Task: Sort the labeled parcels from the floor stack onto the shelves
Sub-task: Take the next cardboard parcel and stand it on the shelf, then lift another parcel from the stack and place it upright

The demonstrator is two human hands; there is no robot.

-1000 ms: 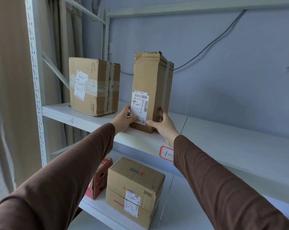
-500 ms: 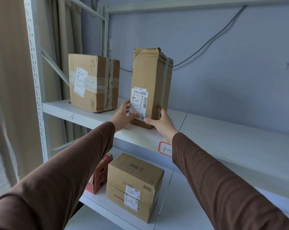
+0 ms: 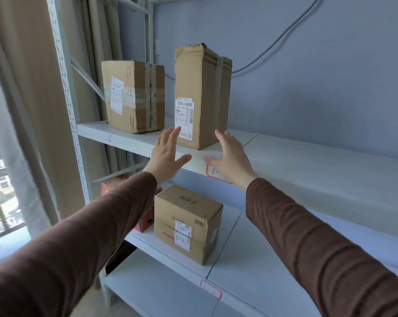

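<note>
A tall upright brown cardboard parcel is standing on the white metal upper shelf, just right of a squat taped cardboard box. On the white lower shelf beneath, a small labelled cardboard carton is sitting right of a red box. Both open hands, the left hand and the right hand, are hovering before the tall parcel.

Brown cardboard parcels with white barcode labels, red box, white shelves, brown sleeves, blue-grey wall

The white label on the lower brown box is showing "1-2" in pen — the red-edged tags on the shelf edges are showing pen marks too small to read, like the barcode label on the tall box.
</note>
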